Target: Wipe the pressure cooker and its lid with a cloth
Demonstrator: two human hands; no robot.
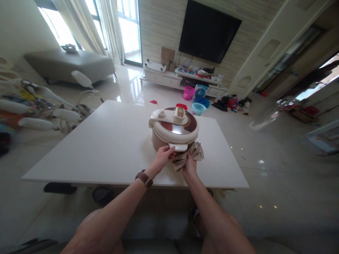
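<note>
A cream pressure cooker (173,130) with a brown, shiny lid stands on a white table (113,141). My left hand (163,157) grips the side handle (178,147) at its left end, thumb on top and fingers underneath. Bunched in my right hand (190,165) is a beige-grey cloth (194,152), which lies against the cooker's near side just under the handle. The cloth hides part of the cooker's lower wall. A brown-strapped watch (144,178) is on my left wrist.
Beyond the table stand a pink basket (189,92) and a light-blue basket (198,109) on the glossy floor. A low white TV cabinet (169,80) holds clutter below a wall television (209,30). At left is a white bicycle-like frame (53,98). The table's front edge is close to my legs.
</note>
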